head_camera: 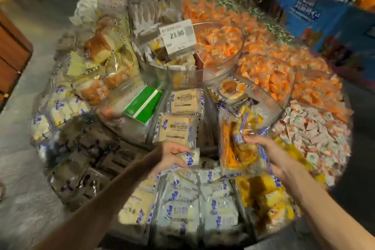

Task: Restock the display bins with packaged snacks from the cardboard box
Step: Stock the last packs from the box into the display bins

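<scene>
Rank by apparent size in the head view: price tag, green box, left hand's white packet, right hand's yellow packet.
1. yellow packet
2. green box and price tag, about alike
3. white packet

Warm, fairly dim indoor light covers the display, and the clear plastic bins (188, 79) and snack wrappers (219, 207) give off soft white glare. Motion blur smears nearly everything, worst toward the edges, where the wide lens bends the scene. The price tag (178, 36) stays readable; the lower right corner falls dark.
</scene>
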`<state>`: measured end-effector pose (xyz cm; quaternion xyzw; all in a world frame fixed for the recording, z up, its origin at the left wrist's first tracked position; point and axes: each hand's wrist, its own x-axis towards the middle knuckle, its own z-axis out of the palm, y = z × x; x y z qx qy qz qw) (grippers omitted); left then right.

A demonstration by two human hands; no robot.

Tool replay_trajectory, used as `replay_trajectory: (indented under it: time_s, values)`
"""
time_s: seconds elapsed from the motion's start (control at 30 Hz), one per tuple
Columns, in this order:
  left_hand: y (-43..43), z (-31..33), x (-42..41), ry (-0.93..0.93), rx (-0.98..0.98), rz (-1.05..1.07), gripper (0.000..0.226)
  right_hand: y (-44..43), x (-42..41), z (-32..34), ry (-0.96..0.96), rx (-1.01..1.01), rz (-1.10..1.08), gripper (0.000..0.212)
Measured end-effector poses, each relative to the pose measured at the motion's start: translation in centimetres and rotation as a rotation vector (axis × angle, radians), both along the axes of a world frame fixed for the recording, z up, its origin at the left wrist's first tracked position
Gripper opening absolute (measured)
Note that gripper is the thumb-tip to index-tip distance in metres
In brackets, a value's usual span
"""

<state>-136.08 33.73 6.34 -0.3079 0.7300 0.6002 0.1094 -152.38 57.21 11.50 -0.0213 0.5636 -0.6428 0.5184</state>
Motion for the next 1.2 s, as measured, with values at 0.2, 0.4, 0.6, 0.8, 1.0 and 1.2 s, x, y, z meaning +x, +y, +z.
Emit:
replay_trajectory:
  time_s: [0.2,0.4,0.6,0.8,1.0,1.2]
  values:
    - [0.1,-3.0,1.4,-0.076,-0.399,-0.277,0.028,-0.9,3.6,0.7,0.012,-0.041,-0.025,0.055]
    - [1.7,-3.2,2.3,-0.071,-1.085,-0.708,0.029,-0.7,6.5,0.5,0.023,0.025,-0.027,0.06]
    - [1.8,-1.3,2.5,0.063,-0.345,-0.2,0.044,-0.5,9.3,0.0,0.03,0.094,-0.077,0.046]
    - [0.3,3.1,1.9,0.042,0.28,-0.127,0.095,-2.4,12.1,0.5,-0.066,-0.033,0.034,0.02]
    - [-1.8,1.8,1.3,0.019,0.069,-0.117,0.095,-2.9,13.2,-0.7,-0.162,-0.098,-0.049,0.039]
    - [-1.2,4.0,0.1,0.066,0.212,-0.001,0.071,0.1,12.3,-0.4,-0.142,-0.039,-0.257,0.013]
